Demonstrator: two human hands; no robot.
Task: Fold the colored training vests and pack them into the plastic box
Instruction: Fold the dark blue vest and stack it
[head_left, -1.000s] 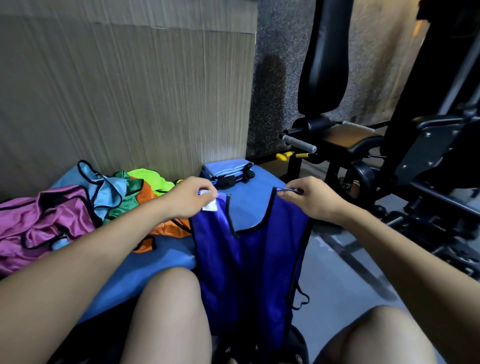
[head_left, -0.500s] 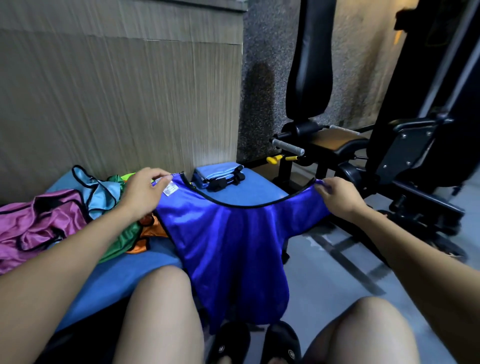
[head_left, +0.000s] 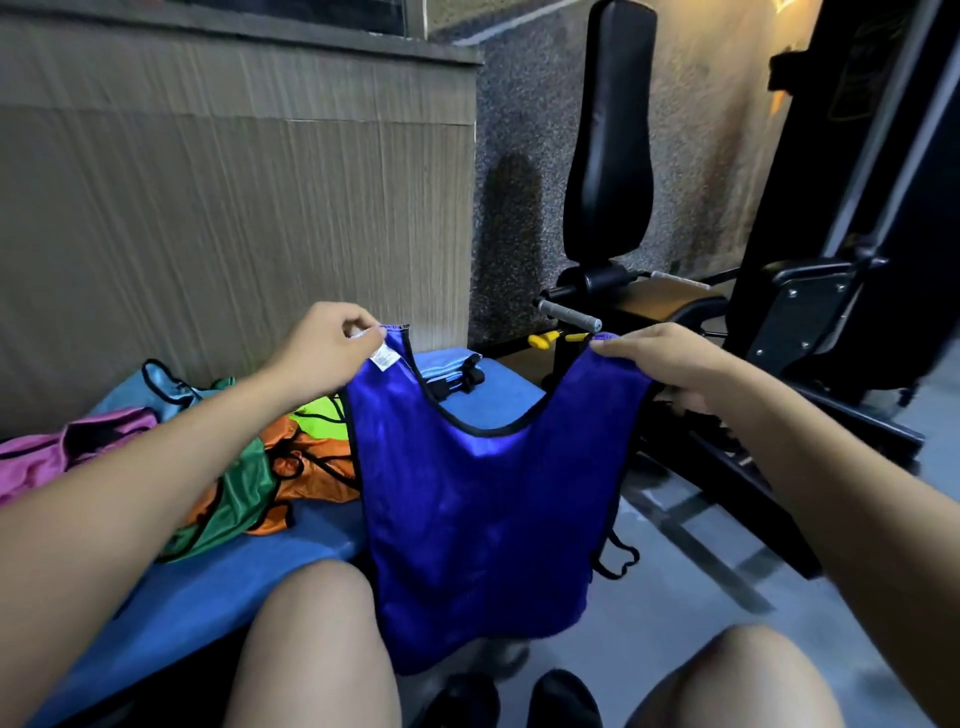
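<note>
Head view:
Blue vest (head_left: 483, 525): held up by both shoulder straps, hanging between the knees over the floor, white label near the left strap.
Left hand (head_left: 324, 353): pinching the left strap.
Right hand (head_left: 660, 358): fingers curled over the right strap.
Blue bench (head_left: 218, 582): left, against the wall.
Vest pile (head_left: 249, 467): green, orange, yellow, magenta, light blue, loose on the bench.
Folded blue vest (head_left: 452, 366): far end of the bench.
Gym machine (head_left: 613, 182): far right.

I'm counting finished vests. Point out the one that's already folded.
The light blue vest at the far end of the blue bench, a flat bundle. The pink, green and orange ones lie crumpled; the royal blue one hangs from both hands.
</note>
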